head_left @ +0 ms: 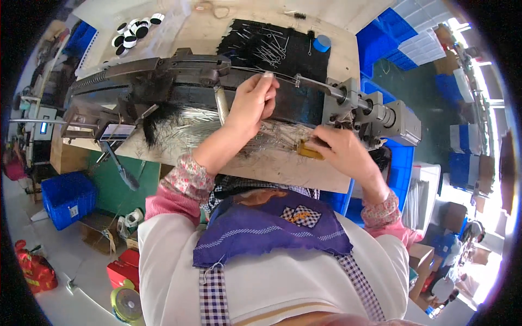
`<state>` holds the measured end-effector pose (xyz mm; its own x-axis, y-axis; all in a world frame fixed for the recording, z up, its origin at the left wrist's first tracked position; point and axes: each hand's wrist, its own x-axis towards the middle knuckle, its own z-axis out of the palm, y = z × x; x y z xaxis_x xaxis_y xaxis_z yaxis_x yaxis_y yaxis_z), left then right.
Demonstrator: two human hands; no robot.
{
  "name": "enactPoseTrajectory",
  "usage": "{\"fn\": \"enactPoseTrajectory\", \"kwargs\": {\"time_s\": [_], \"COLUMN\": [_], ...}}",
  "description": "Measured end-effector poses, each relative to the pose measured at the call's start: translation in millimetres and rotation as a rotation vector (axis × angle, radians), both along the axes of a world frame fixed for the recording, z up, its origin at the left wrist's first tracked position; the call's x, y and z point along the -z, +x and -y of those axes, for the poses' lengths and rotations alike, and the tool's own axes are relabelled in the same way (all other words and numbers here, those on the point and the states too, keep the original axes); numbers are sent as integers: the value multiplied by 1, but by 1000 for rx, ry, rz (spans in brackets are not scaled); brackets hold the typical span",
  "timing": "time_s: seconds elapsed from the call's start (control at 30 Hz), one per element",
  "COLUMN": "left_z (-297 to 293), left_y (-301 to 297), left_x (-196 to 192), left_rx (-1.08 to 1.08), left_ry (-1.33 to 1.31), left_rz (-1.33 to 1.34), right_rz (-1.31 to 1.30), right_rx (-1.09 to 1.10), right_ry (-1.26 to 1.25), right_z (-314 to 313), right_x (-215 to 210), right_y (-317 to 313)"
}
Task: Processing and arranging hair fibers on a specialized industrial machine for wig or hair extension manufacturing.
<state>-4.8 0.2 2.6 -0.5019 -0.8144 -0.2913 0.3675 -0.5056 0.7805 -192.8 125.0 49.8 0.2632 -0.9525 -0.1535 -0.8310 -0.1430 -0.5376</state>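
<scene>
My left hand (253,103) is closed in a pinch at the front of the machine's long dark bed (293,103). Its thumb and fingertips meet on a thin metal wire (285,77) that runs toward the shaft and chuck (340,93) on the right. Lower and to the right, my right hand (343,152) has its fingers curled beside a small yellow block (310,150); whatever is between the fingertips is hidden. Between and below the hands, a loose heap of thin metal wires (204,130) lies along the bench. A tuft of black bristle (157,117) sits to their left.
A black cloth (312,68) holds several small twisted-wire brushes (269,51) and a blue-capped round container (322,43). Black-and-white round caps (130,35) lie at the back left. A motor (402,122) sits at the bench's right end, with blue crates (380,32) beyond.
</scene>
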Motion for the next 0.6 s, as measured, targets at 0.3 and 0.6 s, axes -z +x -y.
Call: {"fn": "enactPoseTrajectory", "kwargs": {"time_s": [0.3, 0.6], "left_z": [-4, -9], "left_y": [-4, 2], "left_x": [-1, -1], "left_rx": [-228, -195], "left_ry": [-140, -54], "left_rz": [61, 41], "right_rz": [-136, 516], "right_rx": [-182, -21], "right_ry": [-601, 183], "right_z": [154, 158], "right_x": [-1, -23], "right_y": [26, 26]}}
